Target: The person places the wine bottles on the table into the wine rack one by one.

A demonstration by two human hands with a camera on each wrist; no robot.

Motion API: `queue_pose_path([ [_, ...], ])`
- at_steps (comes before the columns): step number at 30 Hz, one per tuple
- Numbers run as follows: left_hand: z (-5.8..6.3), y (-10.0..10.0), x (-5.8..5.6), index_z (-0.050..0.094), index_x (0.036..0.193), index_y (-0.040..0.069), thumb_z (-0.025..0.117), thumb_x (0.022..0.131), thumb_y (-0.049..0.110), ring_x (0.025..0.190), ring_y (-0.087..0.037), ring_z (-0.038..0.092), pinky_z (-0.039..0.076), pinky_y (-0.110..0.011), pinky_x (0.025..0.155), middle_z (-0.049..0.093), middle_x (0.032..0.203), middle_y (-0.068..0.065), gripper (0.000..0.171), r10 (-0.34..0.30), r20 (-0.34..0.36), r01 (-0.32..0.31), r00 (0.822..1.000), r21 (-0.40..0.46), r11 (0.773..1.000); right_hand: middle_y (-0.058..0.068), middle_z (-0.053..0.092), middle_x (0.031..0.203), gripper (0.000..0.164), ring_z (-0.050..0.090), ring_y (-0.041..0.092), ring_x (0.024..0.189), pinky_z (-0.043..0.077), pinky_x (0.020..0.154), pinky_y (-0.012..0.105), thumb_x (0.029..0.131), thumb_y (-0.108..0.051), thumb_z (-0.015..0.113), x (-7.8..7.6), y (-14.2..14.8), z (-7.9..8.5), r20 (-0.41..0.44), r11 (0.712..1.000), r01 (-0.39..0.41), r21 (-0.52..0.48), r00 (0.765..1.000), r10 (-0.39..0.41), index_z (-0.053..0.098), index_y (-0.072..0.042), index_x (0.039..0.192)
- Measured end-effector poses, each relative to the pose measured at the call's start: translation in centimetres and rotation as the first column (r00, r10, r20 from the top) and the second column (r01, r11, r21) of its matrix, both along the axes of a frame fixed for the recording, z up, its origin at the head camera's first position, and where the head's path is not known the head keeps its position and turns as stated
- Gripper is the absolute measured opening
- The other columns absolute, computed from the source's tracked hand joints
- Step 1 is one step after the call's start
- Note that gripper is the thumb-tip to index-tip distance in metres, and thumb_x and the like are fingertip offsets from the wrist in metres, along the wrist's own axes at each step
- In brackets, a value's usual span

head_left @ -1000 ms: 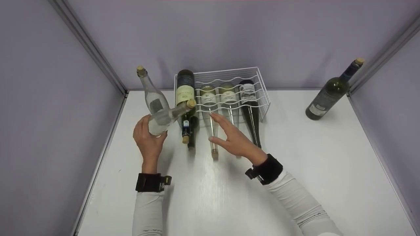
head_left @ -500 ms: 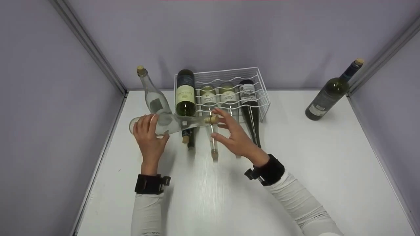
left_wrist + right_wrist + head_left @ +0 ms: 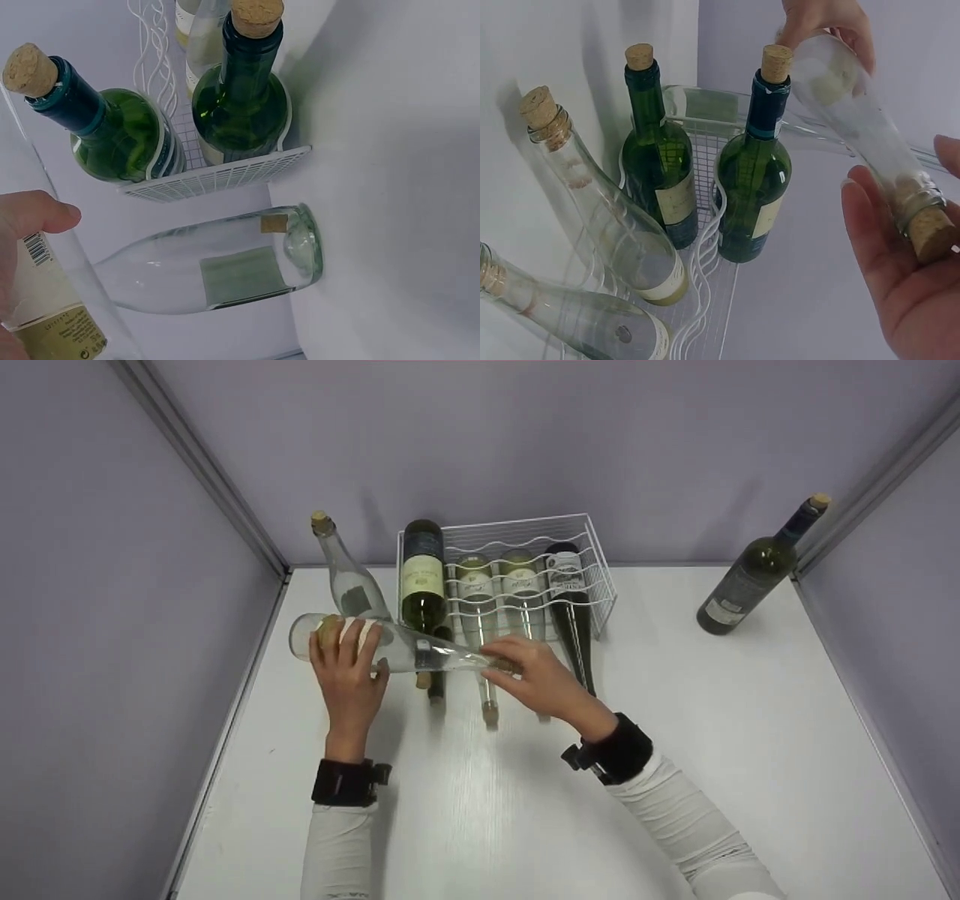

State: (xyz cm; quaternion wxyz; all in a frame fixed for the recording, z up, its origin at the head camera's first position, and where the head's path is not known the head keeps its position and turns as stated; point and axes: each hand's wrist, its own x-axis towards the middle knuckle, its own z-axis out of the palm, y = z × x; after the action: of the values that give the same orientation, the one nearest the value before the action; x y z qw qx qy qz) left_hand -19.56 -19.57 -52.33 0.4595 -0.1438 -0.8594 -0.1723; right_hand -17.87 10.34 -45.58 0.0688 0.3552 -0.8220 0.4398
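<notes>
A clear glass wine bottle (image 3: 405,651) lies nearly level in front of the wire rack's left half, its corked neck pointing right. My left hand (image 3: 345,671) grips its body from above near the base. A cream and gold label (image 3: 56,322) shows under that hand in the left wrist view. My right hand (image 3: 544,679) has its fingers curled around the neck, and the cork (image 3: 930,234) lies over the palm in the right wrist view. Just behind the left hand stands a second clear bottle (image 3: 352,577), corked and upright.
The white wire rack (image 3: 601,556) holds a green bottle (image 3: 424,577) at upper left above another green bottle (image 3: 437,686). Beside them lie two clear bottles and a dark bottle (image 3: 576,626), necks forward. Another dark bottle (image 3: 750,581) stands far right. Walls close the sides and back.
The held bottle's neck has swung right and down, from slanting up to nearly level. My right hand, empty before, now has its fingers around the neck. The racked bottles have not moved.
</notes>
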Motion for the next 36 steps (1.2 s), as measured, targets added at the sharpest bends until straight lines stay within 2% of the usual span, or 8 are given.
queue_pose_path([
  [5, 0.6, 0.2, 0.3, 0.063, 0.127, 0.015, 0.080, 0.069, -0.004, 0.132, -0.036, 0.042, 0.018, -0.064, 0.110, 0.058, 0.131, -0.013, 0.064, -0.008, -0.009, 0.008, 1.000, -0.041, 0.999, 0.010, 0.068, 0.110, 0.032, 0.065, 0.013, 0.085, 0.054, 0.074, 0.026, 0.094, -0.019, 0.069, 0.1, 0.0, 0.0, 0.066, 0.999, -0.007, 0.034, 0.998, 0.005, 0.068, 0.002, 0.118],
  [11, 1.0, 0.6, 0.4, 0.064, 0.126, 0.015, 0.079, 0.070, -0.007, 0.132, -0.035, 0.044, 0.019, -0.064, 0.110, 0.058, 0.131, -0.011, 0.062, -0.034, -0.041, 0.033, 0.999, -0.041, 0.999, 0.011, 0.069, 0.113, 0.035, 0.065, 0.020, 0.099, 0.054, 0.083, 0.031, 0.093, -0.021, 0.070, 0.2, -0.2, -0.1, 0.146, 0.998, -0.009, 0.059, 0.989, 0.001, 0.067, 0.002, 0.119],
  [17, 1.4, 1.0, 0.3, 0.065, 0.124, 0.015, 0.074, 0.074, -0.007, 0.131, -0.035, 0.045, 0.019, -0.065, 0.109, 0.059, 0.131, -0.010, 0.056, -0.070, -0.076, 0.067, 0.995, -0.043, 0.997, 0.014, 0.066, 0.120, 0.044, 0.064, 0.027, 0.110, 0.053, 0.088, 0.032, 0.095, -0.028, 0.068, 0.4, -0.4, -0.1, 0.254, 0.998, -0.024, 0.064, 0.967, 0.007, 0.063, 0.003, 0.125],
  [23, 1.9, 1.3, 0.3, 0.065, 0.123, 0.016, 0.072, 0.077, -0.006, 0.131, -0.036, 0.045, 0.019, -0.065, 0.109, 0.059, 0.130, -0.010, 0.052, -0.081, -0.095, 0.076, 0.992, -0.053, 0.996, 0.015, 0.066, 0.121, 0.050, 0.069, 0.025, 0.068, 0.056, 0.057, 0.032, 0.096, -0.035, 0.065, 1.0, -0.5, 0.2, 0.404, 0.998, 0.008, 0.057, 0.914, -0.030, 0.060, -0.001, 0.132],
  [24, 2.0, 1.3, 0.3, 0.065, 0.123, 0.016, 0.072, 0.077, -0.005, 0.131, -0.036, 0.045, 0.019, -0.065, 0.109, 0.059, 0.130, -0.010, 0.051, -0.081, -0.096, 0.076, 0.992, -0.055, 0.996, 0.014, 0.066, 0.121, 0.049, 0.069, 0.024, 0.068, 0.056, 0.059, 0.034, 0.096, -0.036, 0.064, 1.1, -0.5, 0.2, 0.404, 0.998, 0.017, 0.060, 0.914, -0.040, 0.061, -0.002, 0.131],
  [30, 2.5, 1.8, 0.3, 0.064, 0.122, 0.013, 0.075, 0.074, -0.007, 0.132, -0.036, 0.043, 0.019, -0.064, 0.110, 0.058, 0.131, -0.011, 0.053, -0.083, -0.081, 0.079, 0.993, -0.053, 0.995, 0.011, 0.068, 0.120, 0.043, 0.066, 0.021, 0.105, 0.050, 0.094, 0.042, 0.098, -0.033, 0.063, 1.8, -0.7, 0.1, 0.356, 0.997, 0.079, 0.009, 0.931, -0.077, 0.065, -0.001, 0.127],
  [33, 2.8, 2.0, 0.3, 0.063, 0.123, 0.013, 0.081, 0.069, -0.006, 0.134, -0.036, 0.041, 0.018, -0.064, 0.111, 0.057, 0.133, -0.012, 0.060, -0.087, -0.060, 0.083, 0.994, -0.062, 0.995, 0.011, 0.070, 0.114, 0.043, 0.069, 0.018, 0.095, 0.052, 0.090, 0.043, 0.097, -0.031, 0.064, 2.4, -0.7, 0.1, 0.355, 0.993, 0.109, -0.037, 0.931, -0.089, 0.065, -0.001, 0.126],
  [36, 3.0, 2.3, 0.3, 0.061, 0.125, 0.013, 0.087, 0.063, -0.005, 0.136, -0.036, 0.039, 0.017, -0.063, 0.112, 0.055, 0.136, -0.012, 0.069, -0.092, -0.039, 0.089, 0.995, -0.068, 0.994, 0.010, 0.070, 0.115, 0.041, 0.069, 0.018, 0.098, 0.052, 0.090, 0.041, 0.096, -0.030, 0.066, 3.0, -0.6, 0.1, 0.341, 0.988, 0.142, -0.060, 0.933, -0.113, 0.066, -0.001, 0.125],
])
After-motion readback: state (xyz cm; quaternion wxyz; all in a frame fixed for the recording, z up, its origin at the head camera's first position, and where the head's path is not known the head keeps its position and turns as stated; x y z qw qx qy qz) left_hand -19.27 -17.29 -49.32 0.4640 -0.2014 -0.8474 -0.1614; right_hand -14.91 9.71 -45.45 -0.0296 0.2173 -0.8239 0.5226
